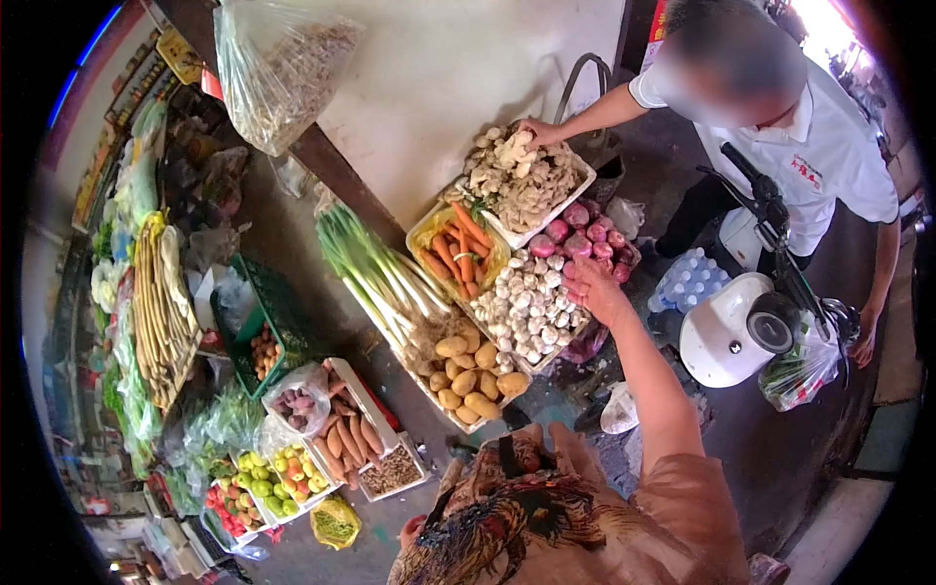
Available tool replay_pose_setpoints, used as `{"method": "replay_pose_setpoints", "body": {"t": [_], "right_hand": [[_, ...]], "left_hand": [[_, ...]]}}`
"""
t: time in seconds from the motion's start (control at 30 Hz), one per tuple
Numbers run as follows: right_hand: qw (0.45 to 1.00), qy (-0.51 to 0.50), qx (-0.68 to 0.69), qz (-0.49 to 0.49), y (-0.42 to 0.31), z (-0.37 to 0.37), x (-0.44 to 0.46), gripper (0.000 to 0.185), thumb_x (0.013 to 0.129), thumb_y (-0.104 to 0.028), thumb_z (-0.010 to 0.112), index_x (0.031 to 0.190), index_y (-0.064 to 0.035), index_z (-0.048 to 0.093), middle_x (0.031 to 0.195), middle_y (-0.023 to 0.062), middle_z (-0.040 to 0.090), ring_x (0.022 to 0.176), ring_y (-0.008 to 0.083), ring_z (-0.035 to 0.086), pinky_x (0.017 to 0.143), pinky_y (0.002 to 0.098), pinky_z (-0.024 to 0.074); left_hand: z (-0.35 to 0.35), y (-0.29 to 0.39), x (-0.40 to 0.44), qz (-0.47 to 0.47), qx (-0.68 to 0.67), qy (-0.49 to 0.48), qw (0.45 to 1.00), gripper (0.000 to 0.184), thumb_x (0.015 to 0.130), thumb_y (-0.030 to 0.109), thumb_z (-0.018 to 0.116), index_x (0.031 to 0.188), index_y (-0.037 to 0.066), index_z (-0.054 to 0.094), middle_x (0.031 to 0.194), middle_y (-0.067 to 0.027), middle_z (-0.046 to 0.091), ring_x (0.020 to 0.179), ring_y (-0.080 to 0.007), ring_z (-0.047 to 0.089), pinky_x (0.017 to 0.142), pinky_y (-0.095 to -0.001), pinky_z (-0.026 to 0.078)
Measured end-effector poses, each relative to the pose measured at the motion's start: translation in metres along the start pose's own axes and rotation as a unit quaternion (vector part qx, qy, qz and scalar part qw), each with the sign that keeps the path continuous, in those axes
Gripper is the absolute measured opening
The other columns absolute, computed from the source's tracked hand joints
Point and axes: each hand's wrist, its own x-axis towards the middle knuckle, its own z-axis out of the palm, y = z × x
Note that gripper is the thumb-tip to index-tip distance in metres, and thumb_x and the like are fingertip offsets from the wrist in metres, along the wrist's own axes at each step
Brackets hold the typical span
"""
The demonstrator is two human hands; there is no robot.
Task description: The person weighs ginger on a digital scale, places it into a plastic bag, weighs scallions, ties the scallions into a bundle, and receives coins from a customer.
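Garlic point(526, 302) beside purple onions point(593, 240)

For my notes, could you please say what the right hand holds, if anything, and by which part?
Nothing visible: the right hand is open over the garlic.

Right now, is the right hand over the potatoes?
No, the right hand is at the edge of the garlic, beside the red onions.

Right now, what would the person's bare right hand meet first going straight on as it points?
Right hand: probably the white garlic bulbs near its fingertips, round purple-red onions just past. Height above them is unclear, so it may pass over.
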Motion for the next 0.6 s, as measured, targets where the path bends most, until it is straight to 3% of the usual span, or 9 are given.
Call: {"method": "replay_pose_setpoints", "body": {"t": [0.1,0.17,0.43,0.6], "right_hand": [[0.999,0.008,-0.041,0.029,0.020,-0.002,-0.013,0.061,0.088,-0.048,0.062,0.137,-0.0173,0.041,0.126,0.0070,0.055,0.109,0.0222,0.057,0.094,0.0404,0.0428],[0.997,0.003,-0.014,0.075,0.041,-0.008,-0.019,0.056,0.088,-0.042,0.064,0.132,-0.0142,0.044,0.115,0.0053,0.056,0.105,0.0201,0.057,0.089,0.0400,0.0453],[0.987,0.006,-0.056,0.152,0.088,-0.023,-0.055,0.067,0.089,-0.047,0.062,0.139,-0.0093,0.038,0.129,0.0126,0.053,0.113,0.0247,0.056,0.094,0.0413,0.0415],[0.983,0.032,-0.064,0.171,0.108,-0.032,-0.068,0.064,0.088,-0.047,0.062,0.137,-0.0110,0.041,0.122,0.0115,0.057,0.111,0.0244,0.056,0.094,0.0409,0.0413]], "left_hand": [[0.003,0.005,-0.002,-0.004,0.004,-0.002,1.000,0.030,0.089,0.007,0.061,0.117,-0.004,0.060,0.107,-0.0114,0.067,0.096,-0.0187,0.063,0.088,-0.0311,0.047],[0.003,0.005,-0.005,-0.004,0.006,-0.003,1.000,0.030,0.089,0.007,0.061,0.117,-0.004,0.060,0.106,-0.0114,0.067,0.096,-0.0187,0.063,0.088,-0.0311,0.047],[0.007,-0.001,-0.002,0.022,0.023,0.001,0.999,0.028,0.088,0.005,0.059,0.115,-0.004,0.062,0.104,-0.0106,0.068,0.094,-0.0179,0.063,0.086,-0.0304,0.047],[0.010,-0.001,0.001,-0.004,0.006,0.015,1.000,0.028,0.088,0.003,0.058,0.115,-0.003,0.062,0.103,-0.0098,0.068,0.095,-0.0176,0.063,0.086,-0.0301,0.048]]}}
